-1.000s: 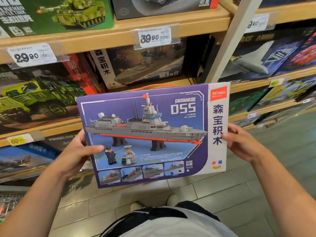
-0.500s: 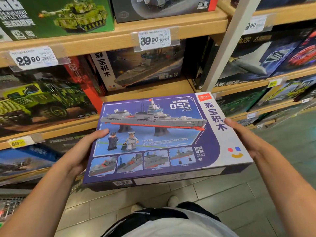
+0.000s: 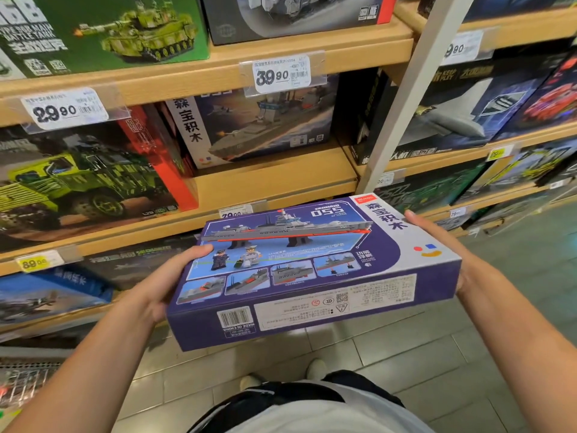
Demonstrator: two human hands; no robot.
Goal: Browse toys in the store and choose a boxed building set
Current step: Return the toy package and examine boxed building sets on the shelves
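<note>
I hold a purple boxed building set [image 3: 312,264] with a grey warship and "055" printed on its face. It lies nearly flat, tilted away from me, so its bottom side with a barcode and printed labels faces me. My left hand [image 3: 162,282] grips the box's left edge, thumb on top. My right hand [image 3: 437,232] presses against the right edge. The box hovers in front of the lower shelves, above the tiled floor.
Wooden shelves [image 3: 274,182] hold more boxed sets: a green tank box [image 3: 103,29], a green truck box [image 3: 78,182], a warship box [image 3: 259,126], a plane box [image 3: 452,114]. A white upright post [image 3: 415,95] divides the shelf units. Price tags read 29.90 and 39.90.
The box has tipped from facing me upright to lying almost flat, its bottom side now turned toward me. Both hands stayed on its edges.
</note>
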